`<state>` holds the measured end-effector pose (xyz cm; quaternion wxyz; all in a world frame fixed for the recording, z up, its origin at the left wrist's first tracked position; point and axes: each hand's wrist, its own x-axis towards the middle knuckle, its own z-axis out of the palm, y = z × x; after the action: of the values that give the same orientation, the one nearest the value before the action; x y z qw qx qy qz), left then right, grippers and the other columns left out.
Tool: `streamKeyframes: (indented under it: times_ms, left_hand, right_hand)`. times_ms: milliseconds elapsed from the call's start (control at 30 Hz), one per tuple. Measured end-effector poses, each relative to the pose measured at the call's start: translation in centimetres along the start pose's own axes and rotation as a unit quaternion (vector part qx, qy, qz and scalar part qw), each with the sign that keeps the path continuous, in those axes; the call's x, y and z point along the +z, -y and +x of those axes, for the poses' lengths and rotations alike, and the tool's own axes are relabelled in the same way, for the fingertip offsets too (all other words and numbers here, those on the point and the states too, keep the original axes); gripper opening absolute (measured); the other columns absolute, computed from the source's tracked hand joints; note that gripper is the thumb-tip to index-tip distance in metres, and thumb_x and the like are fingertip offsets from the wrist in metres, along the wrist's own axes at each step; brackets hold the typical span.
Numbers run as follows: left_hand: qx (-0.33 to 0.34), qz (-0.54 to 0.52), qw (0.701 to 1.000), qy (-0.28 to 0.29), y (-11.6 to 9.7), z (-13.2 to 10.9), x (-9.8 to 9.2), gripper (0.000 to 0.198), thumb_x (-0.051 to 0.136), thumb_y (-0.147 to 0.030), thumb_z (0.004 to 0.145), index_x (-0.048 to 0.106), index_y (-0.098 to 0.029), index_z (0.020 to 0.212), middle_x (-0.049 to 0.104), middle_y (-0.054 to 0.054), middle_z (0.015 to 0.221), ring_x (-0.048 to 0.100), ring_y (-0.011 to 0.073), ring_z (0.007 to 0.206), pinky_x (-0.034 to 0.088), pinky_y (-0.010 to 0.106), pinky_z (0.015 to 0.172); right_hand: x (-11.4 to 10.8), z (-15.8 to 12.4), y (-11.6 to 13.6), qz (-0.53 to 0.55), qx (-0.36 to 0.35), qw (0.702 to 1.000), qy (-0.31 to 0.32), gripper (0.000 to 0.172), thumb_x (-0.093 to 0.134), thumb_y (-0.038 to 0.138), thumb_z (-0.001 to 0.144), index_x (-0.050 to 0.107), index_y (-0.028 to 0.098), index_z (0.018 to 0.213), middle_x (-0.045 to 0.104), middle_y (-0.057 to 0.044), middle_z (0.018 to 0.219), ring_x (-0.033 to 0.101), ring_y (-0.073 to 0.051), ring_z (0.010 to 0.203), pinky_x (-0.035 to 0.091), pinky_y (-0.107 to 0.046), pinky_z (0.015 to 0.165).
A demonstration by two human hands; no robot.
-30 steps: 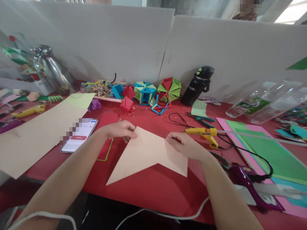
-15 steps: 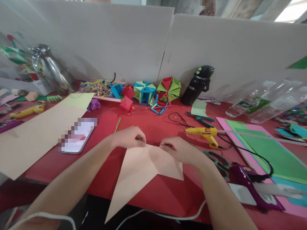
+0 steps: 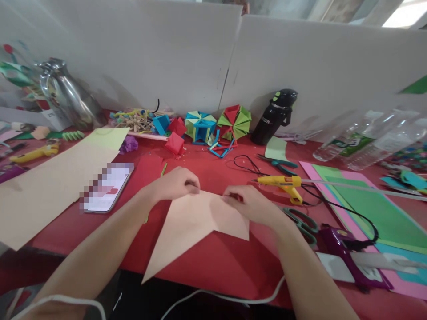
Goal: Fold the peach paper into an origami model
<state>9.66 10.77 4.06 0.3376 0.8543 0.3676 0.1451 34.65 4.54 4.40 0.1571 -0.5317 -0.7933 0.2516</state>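
A folded sheet of cream paper point(image 3: 196, 226) lies on the red table in front of me, one long pointed corner reaching down past the table's front edge. My left hand point(image 3: 178, 183) is closed on its upper left edge, fingers curled and pressed together. On the upper right edge, my right hand point(image 3: 245, 202) pinches the same paper. A crease or overlap runs near the sheet's middle, above a notch in its lower edge. The undersides of both sets of fingertips are hidden.
Left of me lie a phone point(image 3: 108, 189) and a large cream sheet point(image 3: 56, 191). On the right are a yellow glue gun point(image 3: 282, 182), scissors point(image 3: 302, 224), a purple tool point(image 3: 347, 253) and coloured paper point(image 3: 376, 209). A black bottle point(image 3: 274, 118) and paper models point(image 3: 200, 129) stand behind.
The paper has shifted slightly up and left, away from me, with both hands still on its upper edge. Its long lower corner has drawn back toward the table edge.
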Motion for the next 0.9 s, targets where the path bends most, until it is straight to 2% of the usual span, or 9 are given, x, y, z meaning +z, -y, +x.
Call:
streamKeyframes:
  times_ms: [200,367,500,600,700,767,900]
  left_hand:
    - [-0.019,0.008,0.999,-0.035,2.1,-1.1,-2.7,0.019,0.058,-0.03,0.08,0.071,-0.019,0.072,0.069,0.001,0.069,0.059,0.0124,0.063,0.037,0.022,0.056]
    - [-0.013,-0.014,0.999,-0.039,2.1,-1.3,-3.1,0.021,0.059,-0.033,0.081,0.071,-0.018,0.074,0.069,0.001,0.071,0.058,0.0123,0.064,0.038,0.022,0.056]
    - [-0.008,-0.017,0.999,-0.027,2.1,-1.4,-3.2,0.025,0.059,-0.038,0.083,0.071,-0.017,0.077,0.069,0.002,0.073,0.058,0.0125,0.066,0.039,0.022,0.057]
    - [-0.007,0.001,1.0,-0.01,2.3,-1.4,-3.0,0.026,0.058,-0.039,0.083,0.072,-0.017,0.081,0.07,0.003,0.076,0.059,0.0132,0.068,0.039,0.022,0.058]
    - [-0.01,-0.003,0.999,0.046,2.1,-1.2,-2.2,0.021,0.058,-0.034,0.082,0.072,-0.018,0.085,0.071,0.003,0.08,0.062,0.0144,0.07,0.041,0.022,0.06]
    - [-0.007,-0.024,0.998,0.063,1.5,-0.9,-1.4,0.021,0.058,-0.032,0.082,0.073,-0.02,0.091,0.072,0.003,0.085,0.063,0.0154,0.073,0.042,0.023,0.062]
    - [0.021,-0.069,0.997,0.016,-0.5,0.1,0.5,0.025,0.054,-0.035,0.086,0.072,-0.022,0.098,0.073,0.003,0.095,0.064,0.0165,0.083,0.044,0.024,0.068]
  right_hand:
    - [-1.6,-0.3,-1.6,0.043,0.01,0.998,-0.043,0.026,0.054,0.039,0.089,0.066,0.02,0.076,0.067,-0.002,0.073,0.055,-0.016,0.066,0.039,-0.029,0.062]
    - [-1.8,-0.4,-1.5,0.096,0.03,0.992,-0.079,0.03,0.061,0.046,0.083,0.063,0.019,0.07,0.06,0.0,0.063,0.05,-0.014,0.06,0.037,-0.028,0.057]
    - [-2.0,-0.3,-1.4,0.104,0.009,0.99,-0.097,0.031,0.055,0.045,0.088,0.061,0.019,0.072,0.059,-0.001,0.068,0.051,-0.015,0.064,0.039,-0.028,0.06]
    - [-1.8,-0.3,-1.3,0.099,-0.007,0.99,-0.103,0.029,0.05,0.042,0.092,0.058,0.019,0.076,0.06,-0.001,0.073,0.054,-0.016,0.069,0.041,-0.028,0.065]
    - [-1.2,-0.2,-1.0,0.089,-0.016,0.992,-0.091,0.025,0.048,0.038,0.094,0.056,0.02,0.078,0.061,-0.001,0.074,0.055,-0.016,0.07,0.041,-0.028,0.067]
    - [-0.6,0.0,-0.5,0.078,-0.022,0.993,-0.086,0.024,0.047,0.037,0.094,0.057,0.02,0.079,0.062,-0.001,0.075,0.055,-0.016,0.071,0.04,-0.028,0.067]
    - [0.6,0.4,0.9,0.07,-0.04,0.993,-0.081,0.021,0.047,0.034,0.094,0.058,0.02,0.081,0.063,-0.002,0.077,0.056,-0.016,0.071,0.04,-0.027,0.066]
